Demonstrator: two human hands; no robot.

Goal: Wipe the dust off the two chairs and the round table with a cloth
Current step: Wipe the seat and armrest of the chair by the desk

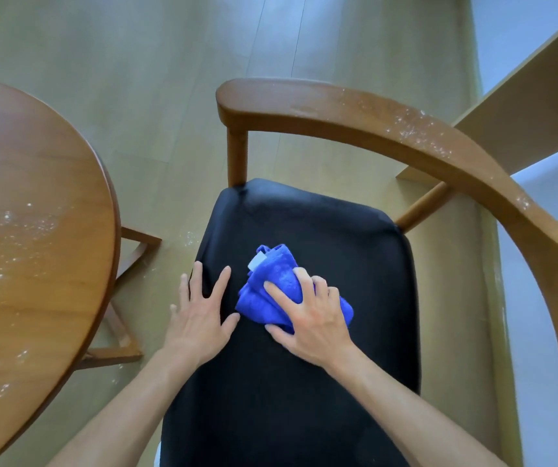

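Round brown wooden table (35, 210): well to the left of your grip, its top flecked with white dust, its wooden base showing beneath the edge.

Wooden armchair with a curved brown back rail (388, 129): the rail arcs from beyond your grip round to its right, speckled with white dust along the far and right stretches.

Black padded seat (304, 382): directly under your grip; both of your forearms reach over it.

Pale wooden shelf unit (523, 106): beyond the rail, up and right of your grip.

Light wood-plank floor (169, 79): all round, with a scatter of white dust just off the seat's left edge.

Your right hand (311, 318): lies on top of the cloth, fingers curled down over its folds and gripping it against the seat.

Your left hand (200, 315): just left of the grip, flat on the seat near its left edge, fingers straight and spread, holding nothing; the thumb tip sits very close to the cloth.

Bunched blue microfibre cloth (277, 281): on the seat beneath your right hand, its folds poking out beyond the fingertips.

Small white tag (256, 262): on the cloth's far left corner.
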